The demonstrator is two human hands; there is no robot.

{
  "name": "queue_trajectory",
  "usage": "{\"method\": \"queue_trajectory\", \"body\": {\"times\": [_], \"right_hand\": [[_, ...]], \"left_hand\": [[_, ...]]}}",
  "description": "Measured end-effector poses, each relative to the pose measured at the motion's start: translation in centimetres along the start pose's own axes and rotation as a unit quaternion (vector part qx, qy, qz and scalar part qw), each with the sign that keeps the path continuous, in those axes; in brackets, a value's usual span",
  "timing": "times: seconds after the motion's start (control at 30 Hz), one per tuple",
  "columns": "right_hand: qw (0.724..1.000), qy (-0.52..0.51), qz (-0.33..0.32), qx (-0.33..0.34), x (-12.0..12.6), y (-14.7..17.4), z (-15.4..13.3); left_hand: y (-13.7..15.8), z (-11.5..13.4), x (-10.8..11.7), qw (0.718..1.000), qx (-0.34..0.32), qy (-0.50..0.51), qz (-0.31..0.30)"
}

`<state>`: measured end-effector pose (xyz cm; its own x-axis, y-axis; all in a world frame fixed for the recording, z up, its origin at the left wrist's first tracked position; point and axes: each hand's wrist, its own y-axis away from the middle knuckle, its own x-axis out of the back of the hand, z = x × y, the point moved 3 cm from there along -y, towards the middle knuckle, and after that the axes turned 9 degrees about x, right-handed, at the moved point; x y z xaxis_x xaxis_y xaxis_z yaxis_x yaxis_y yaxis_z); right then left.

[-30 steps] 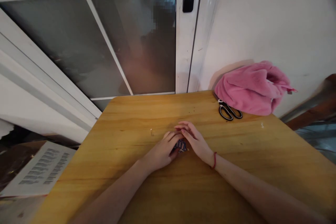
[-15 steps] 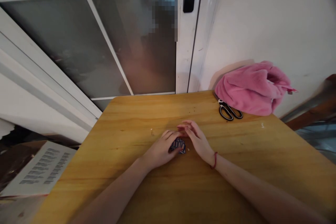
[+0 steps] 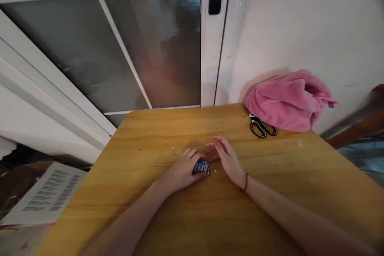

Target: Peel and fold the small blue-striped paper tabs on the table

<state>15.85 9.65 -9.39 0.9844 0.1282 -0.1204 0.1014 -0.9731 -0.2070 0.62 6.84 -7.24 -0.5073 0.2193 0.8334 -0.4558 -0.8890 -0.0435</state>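
On the wooden table (image 3: 144, 212), my left hand (image 3: 183, 170) curls around a small blue-and-white patterned bundle (image 3: 201, 167), its thumb along the near side and its fingers over the far side. The bundle looks made of several small flat pieces, but their kind is too small to tell. To the right of it, my right hand (image 3: 227, 158) is raised slightly with fingers loosely bent and apart, holding nothing. A red bracelet (image 3: 245, 183) circles that wrist. Tiny white scraps (image 3: 215, 171) lie between the hands.
Black-handled scissors (image 3: 263, 127) lie at the back right, partly beneath a bunched pink plush cloth (image 3: 288, 100). A frosted glass door (image 3: 168, 48) stands behind the table, with a blurred person's shape behind the glass. A printed cardboard box (image 3: 45, 196) sits at lower left.
My left hand has shifted slightly left with the bundle, and more of the bundle now shows. My right fingers have drawn a little away from the left hand.
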Motion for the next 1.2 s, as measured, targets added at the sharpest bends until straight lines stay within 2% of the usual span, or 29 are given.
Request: {"method": "queue_trajectory", "body": {"times": [0.2,0.37,0.5,0.63,0.77,0.87,1.03,1.2], "right_hand": [[1.0,0.0,0.014,0.004,0.1,-0.1,0.0],[1.0,-0.001,0.021,-0.003,0.2,-0.1,0.2],[1.0,0.009,0.003,-0.001,0.2,-0.1,0.3],[0.995,0.063,-0.073,0.011,-0.1,0.1,0.0],[0.972,0.128,-0.188,0.054,-0.6,0.5,-0.7],[0.958,0.157,-0.228,0.071,-0.8,0.7,-1.0],[0.962,0.174,-0.194,0.074,-0.4,0.5,-0.9],[0.968,0.178,-0.167,0.061,-0.1,0.3,-0.6]], "left_hand": [[0.3,-0.1,-0.4,0.996,0.04,0.078,0.0],[0.4,0.4,-0.5,0.99,0.038,0.134,-0.017],[0.3,0.3,-0.5,0.987,0.041,0.154,-0.026],[0.1,-0.3,-0.9,0.98,0.053,0.187,-0.042],[0.0,-0.7,-0.9,0.977,0.055,0.207,-0.021],[0.0,-0.4,-0.8,0.98,0.042,0.196,-0.023],[0.3,0.4,-0.1,0.991,0.038,0.127,-0.018],[0.6,0.7,0.2,0.992,0.037,0.114,-0.041]]}}
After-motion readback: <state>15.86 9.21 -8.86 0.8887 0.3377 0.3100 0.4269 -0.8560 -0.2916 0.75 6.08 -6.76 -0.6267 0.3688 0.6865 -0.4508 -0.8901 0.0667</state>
